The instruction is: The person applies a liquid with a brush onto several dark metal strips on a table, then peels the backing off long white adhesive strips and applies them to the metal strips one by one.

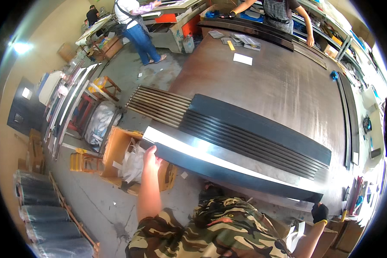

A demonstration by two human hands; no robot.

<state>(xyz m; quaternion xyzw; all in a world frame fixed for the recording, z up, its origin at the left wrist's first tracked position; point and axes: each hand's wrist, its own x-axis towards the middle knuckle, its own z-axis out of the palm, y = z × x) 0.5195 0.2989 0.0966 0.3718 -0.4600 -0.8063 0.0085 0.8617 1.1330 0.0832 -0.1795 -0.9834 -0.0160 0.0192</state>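
A long flat dark strip (228,169) lies along the near edge of the table, running from left to lower right. My bare left hand (151,159) grips its left end, thumb on top. In a black glove with a yellow cuff, my right hand (320,212) is closed at its right end. Along the strip's far side runs a bright white band (191,148); I cannot tell whether it is part of the same piece. Just beyond lie several thin parallel bars (161,106), partly overlain by a wide dark panel (262,124).
The big brown table (284,88) carries a white sheet (243,59) and long dark profiles (262,36). A person (277,15) works at its far side; another (137,30) stands far left. An open carboard box (112,148) with white bags is on the floor, near wrapped rolls (49,215).
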